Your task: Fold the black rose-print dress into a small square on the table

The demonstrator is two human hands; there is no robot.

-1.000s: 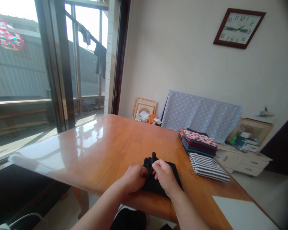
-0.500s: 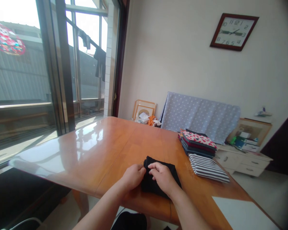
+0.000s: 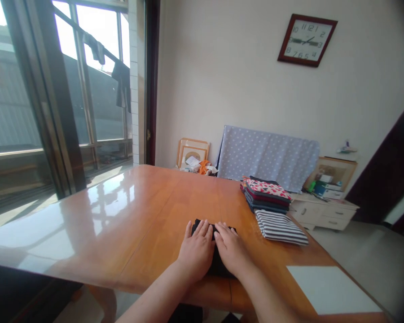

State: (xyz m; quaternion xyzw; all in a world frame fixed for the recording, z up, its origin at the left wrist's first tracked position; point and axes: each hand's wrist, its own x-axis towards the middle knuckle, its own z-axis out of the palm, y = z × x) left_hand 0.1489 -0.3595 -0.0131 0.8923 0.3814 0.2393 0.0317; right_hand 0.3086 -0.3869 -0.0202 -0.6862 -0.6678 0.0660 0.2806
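A folded black garment (image 3: 218, 264) lies on the wooden table (image 3: 168, 211) close to its front edge. My left hand (image 3: 198, 249) rests flat on the garment's left part, fingers stretched out and pointing away from me. Beside it, my right hand (image 3: 229, 246) lies flat on the right part, its fingers also extended. Both hands cover much of the cloth, so its exact kind cannot be made out. To the right is a folded black-and-white striped garment (image 3: 281, 227), in front of a stack of folded clothes (image 3: 267, 197) topped by a red-and-white patterned piece.
A white sheet (image 3: 331, 289) lies at the table's right front. Behind the table stands something draped with a dotted blue-grey cloth (image 3: 267, 154). A low white cabinet (image 3: 326, 215) is at the right, and glass doors (image 3: 54, 112) are at the left.
My hands have gone from curled fingers at the black garment's far left to lying flat on top of it, side by side. The camera view has turned slightly right.
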